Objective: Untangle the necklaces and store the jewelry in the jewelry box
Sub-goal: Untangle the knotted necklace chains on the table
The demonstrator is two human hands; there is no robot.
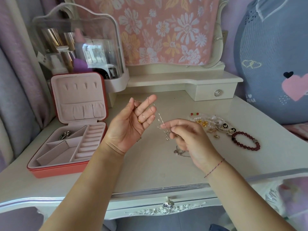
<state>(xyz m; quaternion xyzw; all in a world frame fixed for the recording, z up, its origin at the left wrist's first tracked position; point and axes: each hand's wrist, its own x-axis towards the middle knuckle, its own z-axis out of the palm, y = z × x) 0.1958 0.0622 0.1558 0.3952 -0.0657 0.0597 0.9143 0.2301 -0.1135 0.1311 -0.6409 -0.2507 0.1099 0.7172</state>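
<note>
Cream-white and glossy, the bench [150, 172] carries everything, with a pink flowered cloth [166, 30] hanging behind it and a big blue plush cushion with pink hearts [275, 64] far to the right of the jewelry box. That square coral jewelry box with a pale pink lining [58, 172] stands open, its lid upright. Just behind the box sits a clear plastic cosmetics case [78, 42] with bottles inside. Right of the box, the left hand [128, 129] is raised palm up, fingers straight and slightly spread. A thin pale metal chain necklace [158, 116] is looped over those fingers. Further right of the box, the right hand [191, 137] pinches the lower run of the same chain between thumb and fingertips. A small silver pendant [167, 136] dangles just below that pinch. Beyond the right hand, well apart from the box, lies a heap of pearl, gold and black jewelry [213, 122]. A dark red bead bracelet [245, 140] lies just beside the heap on its far side from the box. A silver chain [179, 152] lies on the bench, partly hidden under the right hand. Inside the box, a silver piece [65, 135] lies in the rear compartment; I cannot tell what kind. A gold ring [140, 121] sits on one left finger, and a red string [215, 167] circles the right wrist.
</note>
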